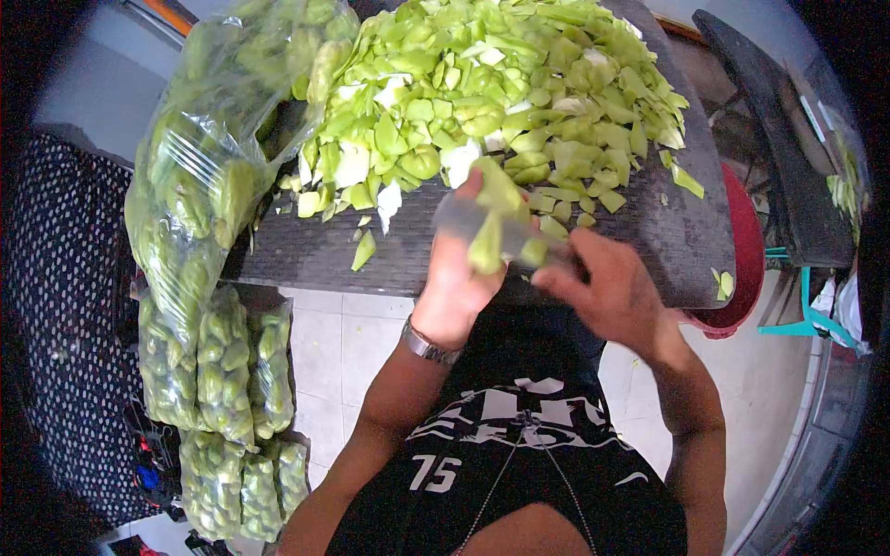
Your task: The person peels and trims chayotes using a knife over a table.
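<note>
My left hand [462, 269], with a metal watch at the wrist, is wrapped round a light green vegetable [499, 190] at the table's near edge. Close on its right, my right hand [607, 283] is closed round the handle of a knife, whose blurred blade [468, 221] crosses the vegetable. Cut green pieces lie against the blade. Beyond my hands a large heap of pale green cut pieces [445, 102] covers much of the dark table [324, 246].
A big clear bag of whole green vegetables [190, 185] lies on the table's left side. Several smaller filled bags [222, 371] are below it. A red tub [742, 241] stands under the right edge, near a turquoise frame [788, 329]. Spotted dark cloth [69, 324] hangs far left.
</note>
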`<state>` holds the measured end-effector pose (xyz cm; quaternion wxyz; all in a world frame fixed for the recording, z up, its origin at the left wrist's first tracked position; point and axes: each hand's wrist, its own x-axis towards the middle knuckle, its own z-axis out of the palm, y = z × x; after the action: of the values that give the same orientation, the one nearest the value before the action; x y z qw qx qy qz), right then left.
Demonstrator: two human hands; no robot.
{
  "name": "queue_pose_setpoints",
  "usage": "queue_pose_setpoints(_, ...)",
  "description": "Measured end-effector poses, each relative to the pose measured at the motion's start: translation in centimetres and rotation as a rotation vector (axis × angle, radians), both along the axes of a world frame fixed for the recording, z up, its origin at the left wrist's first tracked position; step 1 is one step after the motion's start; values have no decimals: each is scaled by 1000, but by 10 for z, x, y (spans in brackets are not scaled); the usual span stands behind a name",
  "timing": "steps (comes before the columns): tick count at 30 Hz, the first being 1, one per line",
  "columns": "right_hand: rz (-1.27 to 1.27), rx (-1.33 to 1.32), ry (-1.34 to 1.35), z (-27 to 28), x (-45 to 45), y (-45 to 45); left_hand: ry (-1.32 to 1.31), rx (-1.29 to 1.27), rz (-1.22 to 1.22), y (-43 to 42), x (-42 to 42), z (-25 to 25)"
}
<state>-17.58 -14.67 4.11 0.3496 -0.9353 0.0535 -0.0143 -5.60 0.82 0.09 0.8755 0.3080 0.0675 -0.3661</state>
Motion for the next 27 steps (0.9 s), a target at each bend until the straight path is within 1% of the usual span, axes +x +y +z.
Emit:
queue_pose_setpoints(1, 47, -26, -88, -3, -3, 9, 23, -27, -99, 4, 1, 0)
queue_pose_setpoints(2, 92, -54, -180, -4, -4, 14, 52, -7, -124, 3, 3, -2)
queue_pose_setpoints(3, 85, -85, -182, -3, -3, 17, 80, 13, -150, 2, 4, -3)
queue_pose_setpoints(6, 70, -173, -167, 2, -2, 18, 68, 22, -154, 1, -1, 3)
queue_pose_setpoints(8, 66, -226, -131, 5, -1, 14, -94, 81, -27, -3, -18, 17)
queue_pose_setpoints(10, 91, -226, -147, 6, -1, 9, -166, 53, -7, -4, -21, 15)
queue_pose_setpoints(12, 106, -212, -146, 8, 0, 4, -154, -64, -98, -2, -12, 0)
queue_pose_setpoints(14, 115, -186, -126, 11, 0, 0, -198, -36, -144, 3, -11, -8)
queue_pose_setpoints(17, 39, -163, -55, 15, 4, -10, -229, -12, -262, 18, -15, -9)
queue_pose_setpoints(18, 52, -147, -50, 16, 5, -16, -234, -5, -308, 21, -16, -8)
queue_pose_setpoints(21, 108, -107, -26, 18, 5, -21, -170, 87, -326, 22, -17, -8)
queue_pose_setpoints(22, 130, -105, -20, 19, 3, -18, -118, -74, -362, 21, -11, -11)
queue_pose_setpoints(23, 153, -103, -9, 19, 0, -14, -50, -39, -310, 19, -13, -12)
queue_pose_setpoints(25, 157, -127, -41, 16, 0, -12, 75, 28, -207, 7, -18, 8)
queue_pose_setpoints(26, 158, -136, -55, 15, -1, -11, -82, 134, -168, 8, -25, 15)
queue_pose_setpoints(27, 135, -141, -49, 15, 0, -14, -131, 119, -187, 10, -25, 9)
